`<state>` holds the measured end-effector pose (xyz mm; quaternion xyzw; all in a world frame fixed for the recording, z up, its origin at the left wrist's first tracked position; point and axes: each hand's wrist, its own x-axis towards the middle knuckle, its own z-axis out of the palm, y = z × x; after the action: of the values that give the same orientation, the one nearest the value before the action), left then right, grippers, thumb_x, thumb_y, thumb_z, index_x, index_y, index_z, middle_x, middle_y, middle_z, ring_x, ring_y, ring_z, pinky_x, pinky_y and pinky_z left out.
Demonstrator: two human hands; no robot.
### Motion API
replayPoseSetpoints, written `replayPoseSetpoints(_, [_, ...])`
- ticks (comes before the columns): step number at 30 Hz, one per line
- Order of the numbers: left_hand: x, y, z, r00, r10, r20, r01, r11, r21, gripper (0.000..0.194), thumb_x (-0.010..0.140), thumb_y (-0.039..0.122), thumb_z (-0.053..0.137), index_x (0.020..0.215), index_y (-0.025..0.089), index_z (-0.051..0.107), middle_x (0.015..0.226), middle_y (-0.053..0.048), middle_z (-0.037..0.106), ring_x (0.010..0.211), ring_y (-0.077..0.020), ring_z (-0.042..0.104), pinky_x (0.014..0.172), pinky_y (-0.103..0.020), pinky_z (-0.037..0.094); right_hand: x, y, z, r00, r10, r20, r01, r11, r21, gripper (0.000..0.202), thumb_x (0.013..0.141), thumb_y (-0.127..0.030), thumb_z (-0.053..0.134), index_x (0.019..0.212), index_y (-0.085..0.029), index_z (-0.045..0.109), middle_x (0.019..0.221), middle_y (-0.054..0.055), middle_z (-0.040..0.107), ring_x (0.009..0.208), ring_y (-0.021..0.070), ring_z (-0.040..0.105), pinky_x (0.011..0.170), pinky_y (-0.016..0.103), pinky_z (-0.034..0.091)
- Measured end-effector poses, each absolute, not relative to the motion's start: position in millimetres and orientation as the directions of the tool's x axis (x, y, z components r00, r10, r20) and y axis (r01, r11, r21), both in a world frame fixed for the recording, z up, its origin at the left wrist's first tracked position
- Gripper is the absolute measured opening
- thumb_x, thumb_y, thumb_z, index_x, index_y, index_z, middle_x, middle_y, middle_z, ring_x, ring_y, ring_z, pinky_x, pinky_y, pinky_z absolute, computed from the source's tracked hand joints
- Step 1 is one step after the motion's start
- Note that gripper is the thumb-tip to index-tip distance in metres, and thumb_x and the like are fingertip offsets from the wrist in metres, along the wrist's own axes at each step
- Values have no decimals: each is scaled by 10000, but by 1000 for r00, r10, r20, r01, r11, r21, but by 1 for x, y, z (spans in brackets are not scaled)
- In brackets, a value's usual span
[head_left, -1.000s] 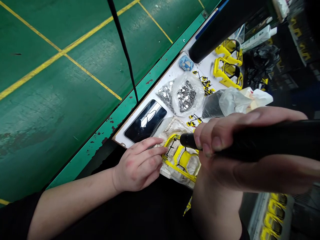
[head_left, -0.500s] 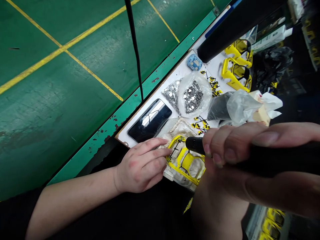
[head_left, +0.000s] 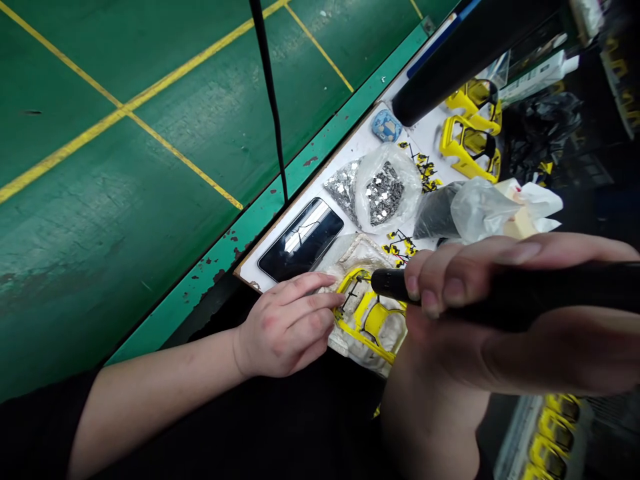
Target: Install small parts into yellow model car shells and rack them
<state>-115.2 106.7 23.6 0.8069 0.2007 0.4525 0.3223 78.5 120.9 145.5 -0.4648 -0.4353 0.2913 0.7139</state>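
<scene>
A yellow plastic frame [head_left: 371, 339] lies on a whitish padded support [head_left: 363, 250] at the table's near corner. My left hand [head_left: 293, 323] is at the frame's left side, its fingertips pressed on the rim beside a thin black part [head_left: 353, 294]. My right hand [head_left: 465, 300] is wrapped round a black cylindrical tool [head_left: 389, 285]. The tool's thin tip reaches the upper part of the frame, near the black part. My right wrist and forearm cover the frame's lower right side.
A black phone [head_left: 301, 240], an open bag of small metal pieces [head_left: 387, 190] and a blue object [head_left: 386, 125] lie beyond the frame. More yellow frames [head_left: 470, 150] stand farther back. A black cable [head_left: 270, 93] hangs over the green floor.
The view has shifted slightly. My right hand and the tool sit a little higher in the picture, the tool's tip still at the frame. My left hand keeps its hold on the rim.
</scene>
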Motion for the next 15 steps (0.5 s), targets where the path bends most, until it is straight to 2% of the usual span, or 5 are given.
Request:
replayPoseSetpoints(4, [-115, 107, 24, 506, 620, 599, 39, -711, 702, 200, 976, 93, 724, 1153, 182, 705, 1312, -128, 848, 1401, -371, 742, 1103, -509, 709, 82, 122, 139, 410, 835, 366, -20, 409, -912, 275, 905, -486, 932, 1008, -254, 826, 702, -37, 597, 481, 142, 539, 409, 287, 495])
replayPoseSetpoints(8, [-115, 106, 24, 513, 623, 590, 39, -703, 710, 227, 972, 85, 723, 1170, 195, 698, 1322, -131, 844, 1414, -366, 736, 1113, -520, 702, 78, 123, 141, 357, 842, 404, -5, 434, -901, 257, 923, -473, 903, 931, -253, 771, 635, -52, 580, 434, 131, 503, 409, 276, 488])
replayPoseSetpoints(15, [-114, 107, 23, 492, 621, 609, 25, -710, 704, 244, 969, 68, 713, 1181, 186, 691, 1287, -127, 850, 1393, -359, 745, 1111, -524, 700, 66, 127, 148, 515, 798, 313, -44, 389, -920, 306, 805, -450, 981, 877, -234, 777, 592, -63, 613, 422, 129, 516, 446, 274, 465])
